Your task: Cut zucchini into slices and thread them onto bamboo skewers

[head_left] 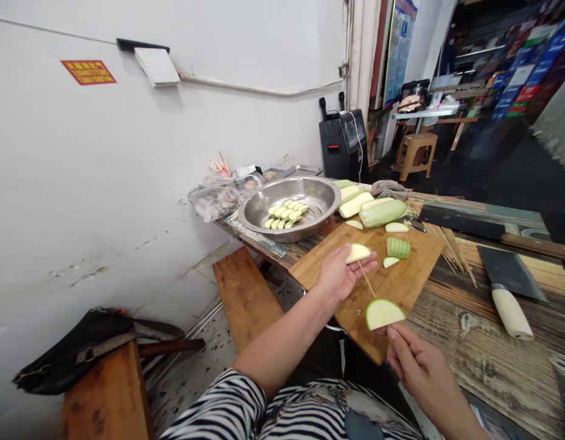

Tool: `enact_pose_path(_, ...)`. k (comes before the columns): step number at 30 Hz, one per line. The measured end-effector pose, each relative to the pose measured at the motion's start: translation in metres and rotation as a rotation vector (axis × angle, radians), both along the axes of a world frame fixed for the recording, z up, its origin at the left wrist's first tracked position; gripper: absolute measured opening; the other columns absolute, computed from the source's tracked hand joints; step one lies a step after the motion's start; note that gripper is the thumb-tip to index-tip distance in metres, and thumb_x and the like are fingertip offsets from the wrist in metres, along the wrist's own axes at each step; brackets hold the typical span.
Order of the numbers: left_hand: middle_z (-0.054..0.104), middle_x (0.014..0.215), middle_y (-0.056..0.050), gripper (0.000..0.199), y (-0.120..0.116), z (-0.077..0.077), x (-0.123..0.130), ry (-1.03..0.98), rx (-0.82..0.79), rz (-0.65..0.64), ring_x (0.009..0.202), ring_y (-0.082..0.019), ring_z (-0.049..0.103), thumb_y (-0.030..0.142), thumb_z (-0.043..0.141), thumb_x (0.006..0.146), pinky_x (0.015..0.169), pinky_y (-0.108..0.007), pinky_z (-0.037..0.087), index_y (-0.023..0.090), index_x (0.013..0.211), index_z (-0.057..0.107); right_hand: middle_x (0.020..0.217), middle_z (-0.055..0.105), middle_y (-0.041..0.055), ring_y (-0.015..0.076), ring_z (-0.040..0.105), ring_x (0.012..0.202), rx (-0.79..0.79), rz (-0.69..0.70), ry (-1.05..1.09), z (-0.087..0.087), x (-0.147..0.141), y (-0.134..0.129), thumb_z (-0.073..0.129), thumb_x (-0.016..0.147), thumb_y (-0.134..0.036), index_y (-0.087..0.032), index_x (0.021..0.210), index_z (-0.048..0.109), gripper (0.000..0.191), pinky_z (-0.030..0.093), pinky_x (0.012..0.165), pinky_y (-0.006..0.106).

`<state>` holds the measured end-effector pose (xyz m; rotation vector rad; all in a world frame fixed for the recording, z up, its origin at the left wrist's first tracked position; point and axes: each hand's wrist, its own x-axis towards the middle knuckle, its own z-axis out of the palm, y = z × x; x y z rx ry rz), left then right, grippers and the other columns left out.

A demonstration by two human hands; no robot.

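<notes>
My left hand (337,275) holds a half-round zucchini slice (358,252) between thumb and palm, its fingers stretched out beneath. My right hand (417,357) pinches the near end of a thin wooden skewer (367,280). Threaded on that skewer, close to my right fingers, is a second half-round zucchini slice (384,313). The skewer's far end meets the lower edge of the slice in my left hand; how deep it goes, I cannot tell. Below both hands lies a wooden cutting board (321,250), bearing a cut stack of zucchini slices (398,247) and a few loose pieces.
A steel basin (328,194) with skewered slices stands behind the board, beside halved zucchini (383,212). Loose skewers (450,250) and a cleaver (512,287) lie on the right. Plastic bags (216,198) sit by the wall; a wooden bench (246,293) is below left.
</notes>
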<state>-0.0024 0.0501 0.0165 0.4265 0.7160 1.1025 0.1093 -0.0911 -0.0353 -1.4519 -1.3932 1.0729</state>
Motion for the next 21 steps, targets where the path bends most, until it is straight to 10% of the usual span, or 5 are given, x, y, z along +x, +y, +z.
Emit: enact_pose_path(21, 0.070, 0.085, -0.016, 0.008, 0.0022, -0.0010, -0.0005, 0.000, 0.009, 0.037, 0.077, -0.023, 0.070, 0.015, 0.056, 0.085, 0.072, -0.035, 0.058, 0.008, 0.086, 0.059, 0.040, 0.030, -0.0096, 0.0073, 0.026, 0.036, 0.017, -0.055, 0.103, 0.0066, -0.0098, 0.0077, 0.035, 0.083, -0.068, -0.017, 0.074, 0.051, 0.054, 0.020, 0.038, 0.021)
